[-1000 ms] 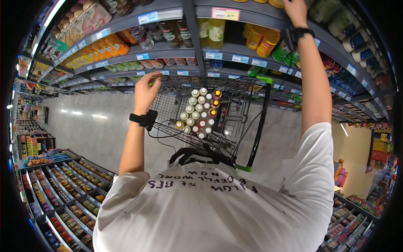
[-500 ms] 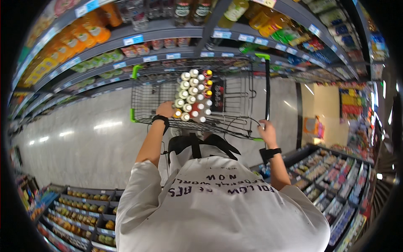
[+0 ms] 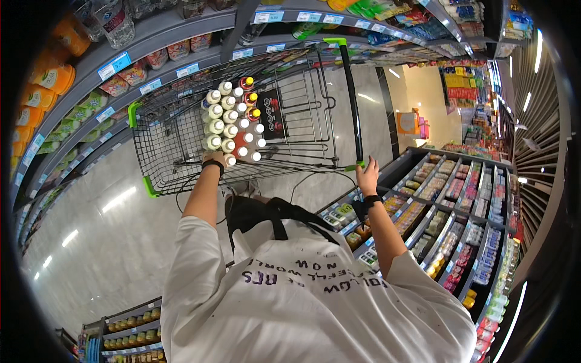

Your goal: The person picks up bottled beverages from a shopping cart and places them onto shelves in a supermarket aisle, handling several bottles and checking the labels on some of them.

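Observation:
A black wire shopping cart (image 3: 181, 177) with green corner pieces stands across in front of me. Inside it several bottles (image 3: 230, 117) are packed upright in rows, most with white caps and a few with yellow ones. My left hand (image 3: 213, 158) is at the cart's near side, right against the closest bottles; its fingers are hidden, so its grip cannot be made out. Beside the near green end of the black cart handle (image 3: 353, 103) is my right hand (image 3: 367, 176), open, fingers stretched and apart, not wrapped around the bar. Each wrist wears a black band.
A drink shelf (image 3: 175, 36) with bottles, cups and price tags runs close along the cart's far side. At right, a low slanted rack (image 3: 442, 212) of small packages reaches near my right arm. Another goods rack (image 3: 130, 330) is at lower left. Grey floor (image 3: 78, 266) shows at left.
The cart now sits further left in view and is tilted, its handle end higher. The right-hand rack looks closer. My right hand's fingers, curled by the handle before, are now stretched out.

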{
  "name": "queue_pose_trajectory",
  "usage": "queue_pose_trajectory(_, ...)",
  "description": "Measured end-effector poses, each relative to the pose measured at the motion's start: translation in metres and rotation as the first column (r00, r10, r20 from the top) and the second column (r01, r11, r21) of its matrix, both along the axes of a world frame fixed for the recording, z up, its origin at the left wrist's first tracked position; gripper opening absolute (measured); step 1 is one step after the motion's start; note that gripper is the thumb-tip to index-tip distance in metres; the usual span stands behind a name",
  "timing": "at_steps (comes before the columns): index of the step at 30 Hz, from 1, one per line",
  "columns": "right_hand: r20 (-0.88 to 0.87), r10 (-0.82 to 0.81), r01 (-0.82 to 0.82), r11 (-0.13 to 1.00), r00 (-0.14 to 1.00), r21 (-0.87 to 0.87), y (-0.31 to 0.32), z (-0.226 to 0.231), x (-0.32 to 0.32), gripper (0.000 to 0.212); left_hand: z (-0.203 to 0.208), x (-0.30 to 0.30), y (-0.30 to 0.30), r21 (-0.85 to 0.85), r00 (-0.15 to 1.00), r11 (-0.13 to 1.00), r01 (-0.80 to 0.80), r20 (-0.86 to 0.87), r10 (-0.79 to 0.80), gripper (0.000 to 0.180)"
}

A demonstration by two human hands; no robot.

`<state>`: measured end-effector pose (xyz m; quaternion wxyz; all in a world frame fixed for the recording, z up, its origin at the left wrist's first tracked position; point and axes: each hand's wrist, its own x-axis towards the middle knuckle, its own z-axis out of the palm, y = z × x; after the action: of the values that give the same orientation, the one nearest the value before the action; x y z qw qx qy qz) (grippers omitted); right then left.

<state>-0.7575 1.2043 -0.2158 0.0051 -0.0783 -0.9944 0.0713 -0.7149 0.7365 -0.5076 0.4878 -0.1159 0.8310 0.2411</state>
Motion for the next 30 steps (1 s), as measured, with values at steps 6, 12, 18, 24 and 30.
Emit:
queue_pose_trajectory(6, 0.216, -0.101, 0.112, 0.993, 0.971, -0.041, 0.007, -0.032, -0.045, 0.056, -0.01, 0.03, -0.001, -0.038, 0.909, 0.948, -0.315, -0.3, 0.29, 0.031)
queue_pose_trajectory(12, 0.244, -0.231, 0.22, 0.973, 0.942, 0.073, -0.002, -0.027, -0.031, 0.055, 0.04, 0.061, -0.03, 0.044, 0.811, 0.93, -0.365, -0.475, 0.341, 0.019)
queue_pose_trajectory(18, 0.276, -0.315, 0.3, 0.949, 0.908, 0.097, 0.072, -0.035, -0.054, 0.056, 0.176, 0.044, -0.01, 0.017, 0.731, 0.916, -0.401, -0.596, 0.331, 0.017)
queue_pose_trajectory(24, 0.317, -0.394, 0.377, 0.919, 0.863, 0.117, 0.141, -0.042, -0.089, 0.064, 0.221, 0.052, 0.012, 0.139, 0.435, 0.87, -0.473, -0.822, 0.367, 0.02)
queue_pose_trajectory(30, 0.253, -0.285, 0.261, 0.957, 0.925, 0.122, 0.201, -0.045, -0.111, 0.056, 0.331, 0.03, 0.056, 0.053, 0.456, 0.863, -0.503, -0.831, 0.317, 0.018)
